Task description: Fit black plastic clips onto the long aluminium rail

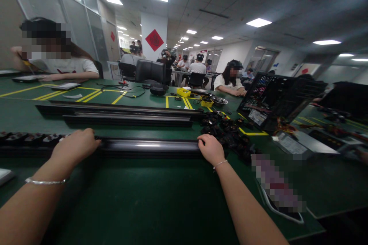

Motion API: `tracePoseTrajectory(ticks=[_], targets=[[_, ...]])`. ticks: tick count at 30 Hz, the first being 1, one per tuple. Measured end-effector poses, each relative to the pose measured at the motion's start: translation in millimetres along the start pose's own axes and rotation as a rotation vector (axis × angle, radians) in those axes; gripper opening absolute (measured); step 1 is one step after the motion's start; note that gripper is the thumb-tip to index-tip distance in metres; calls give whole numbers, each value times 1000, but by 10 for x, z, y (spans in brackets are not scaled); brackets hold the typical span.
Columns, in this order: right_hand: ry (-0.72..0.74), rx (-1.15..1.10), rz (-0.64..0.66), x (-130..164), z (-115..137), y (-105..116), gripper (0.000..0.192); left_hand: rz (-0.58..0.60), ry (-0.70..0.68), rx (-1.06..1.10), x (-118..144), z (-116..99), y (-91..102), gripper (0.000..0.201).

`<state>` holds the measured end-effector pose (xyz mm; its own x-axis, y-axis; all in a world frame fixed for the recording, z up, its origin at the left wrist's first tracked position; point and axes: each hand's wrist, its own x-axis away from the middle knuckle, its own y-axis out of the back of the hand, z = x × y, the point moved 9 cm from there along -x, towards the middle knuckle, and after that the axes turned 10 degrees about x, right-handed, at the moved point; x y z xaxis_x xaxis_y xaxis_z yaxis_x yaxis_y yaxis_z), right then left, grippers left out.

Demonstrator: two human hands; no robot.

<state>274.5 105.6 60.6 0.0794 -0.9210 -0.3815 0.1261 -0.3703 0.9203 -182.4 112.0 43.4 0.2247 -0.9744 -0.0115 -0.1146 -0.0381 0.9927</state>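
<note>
Item: long black rail (149, 146), lying crosswise on green desk (143, 199) | left hand (76, 145) clamped over it left of middle | right hand (211, 148) closed on its right end | step: two-handed grip, rail not yet raised | next move likely calls for level lift, clear of black parts pile (230, 132) just beside.

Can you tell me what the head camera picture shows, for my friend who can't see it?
Two bare hands grip a long black rail lying across a green table: the left hand mid-rail, the right hand at its end. Small black parts are piled beside the right hand, with more rails behind.
</note>
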Motion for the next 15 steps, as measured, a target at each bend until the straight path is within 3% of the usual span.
tracePoseTrajectory(ticks=[15], targets=[[-3,5,3,1,23,20,25,35,-22,30,136,-283,91,45]])
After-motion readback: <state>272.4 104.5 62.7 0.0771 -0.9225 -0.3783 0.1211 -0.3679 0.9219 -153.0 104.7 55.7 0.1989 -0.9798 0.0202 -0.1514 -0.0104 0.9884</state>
